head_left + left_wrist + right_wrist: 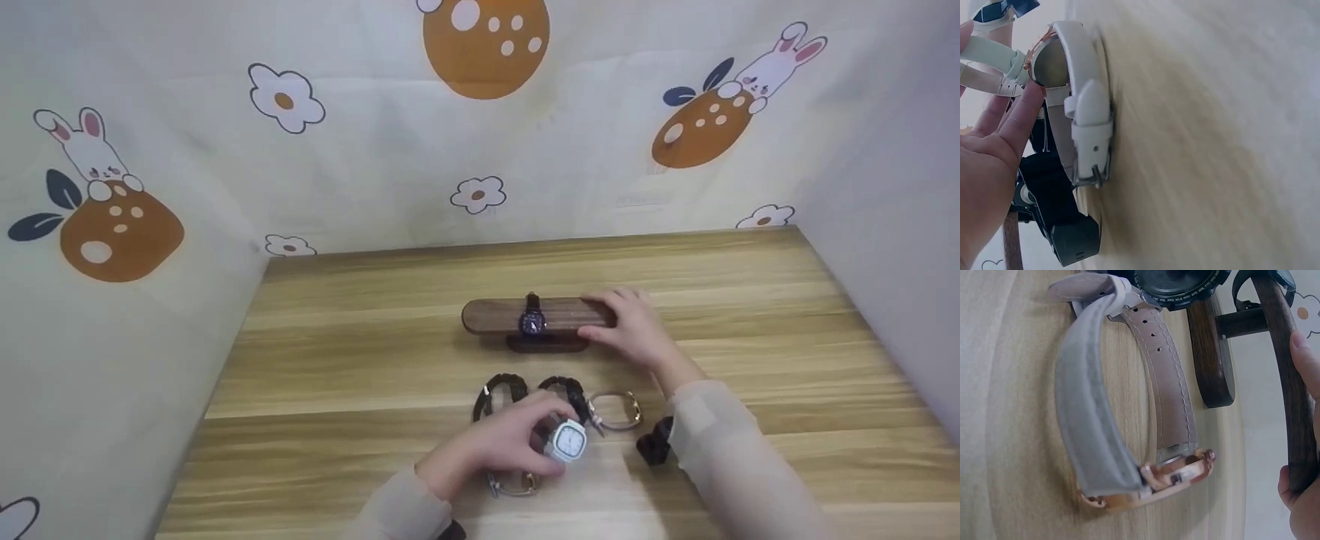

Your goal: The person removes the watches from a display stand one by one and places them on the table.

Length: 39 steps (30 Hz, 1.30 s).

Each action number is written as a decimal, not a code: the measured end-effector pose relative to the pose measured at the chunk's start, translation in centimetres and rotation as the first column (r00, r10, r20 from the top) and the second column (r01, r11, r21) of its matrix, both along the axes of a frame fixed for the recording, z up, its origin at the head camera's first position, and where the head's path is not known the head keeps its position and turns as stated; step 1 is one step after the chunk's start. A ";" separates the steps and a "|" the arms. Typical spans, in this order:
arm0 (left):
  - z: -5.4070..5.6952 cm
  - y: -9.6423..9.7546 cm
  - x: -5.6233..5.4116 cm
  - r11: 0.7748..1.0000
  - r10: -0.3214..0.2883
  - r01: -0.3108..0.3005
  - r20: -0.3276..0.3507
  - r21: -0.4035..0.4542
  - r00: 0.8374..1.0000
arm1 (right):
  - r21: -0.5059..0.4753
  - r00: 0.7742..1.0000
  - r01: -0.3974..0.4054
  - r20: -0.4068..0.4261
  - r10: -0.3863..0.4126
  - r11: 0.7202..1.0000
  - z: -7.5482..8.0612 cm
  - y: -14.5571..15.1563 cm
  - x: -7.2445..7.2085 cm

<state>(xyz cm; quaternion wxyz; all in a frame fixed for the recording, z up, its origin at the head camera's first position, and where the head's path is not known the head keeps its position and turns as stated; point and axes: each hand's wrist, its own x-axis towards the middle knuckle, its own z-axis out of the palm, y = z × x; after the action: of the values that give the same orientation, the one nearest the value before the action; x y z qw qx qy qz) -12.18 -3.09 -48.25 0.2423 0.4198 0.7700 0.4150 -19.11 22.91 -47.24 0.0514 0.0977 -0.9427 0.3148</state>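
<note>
My left hand (502, 442) holds a pale mint watch (568, 441) between thumb and fingers, its light dial facing up. In the left wrist view its pale strap (985, 50) loops by the fingers. The right hand (637, 330) grips the right end of a dark wooden watch stand (491, 316), thumb on the front side and fingers over the back. A dark watch (532, 322) is strapped around the middle of the stand's bar. Below the left hand, partly hidden by it, lies a white-strapped watch (1089, 112) with a rose-gold case.
Two black watches (491, 394) stand on the wooden table (360, 337) in front of the stand. Right of them is a grey-strapped rose-gold watch (1084, 410). A black object (656, 442) sits at the right sleeve. Patterned cloth (375, 165) walls the back and sides.
</note>
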 end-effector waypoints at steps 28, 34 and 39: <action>-0.5 0.1 0.5 0.991 0.003 -0.029 -0.194 -0.132 0.981 | 0.030 1.000 -0.004 0.000 0.004 1.000 0.0 0.0 -0.1; -0.6 0.2 0.7 0.987 -0.005 -0.032 -0.235 -0.156 0.972 | 0.042 1.000 -0.005 0.002 0.005 0.999 0.0 0.0 -0.1; -0.7 0.8 0.8 0.977 -0.060 -0.019 -0.355 -0.214 0.933 | 0.031 1.000 0.002 0.009 -0.002 1.000 0.0 -0.1 0.0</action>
<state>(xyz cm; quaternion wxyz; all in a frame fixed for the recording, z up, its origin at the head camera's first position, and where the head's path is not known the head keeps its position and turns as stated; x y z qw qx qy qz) -11.37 -2.32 -48.93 0.1454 0.4682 0.8370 0.2432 -19.14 22.78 -47.26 0.0459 0.0960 -0.9478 0.3007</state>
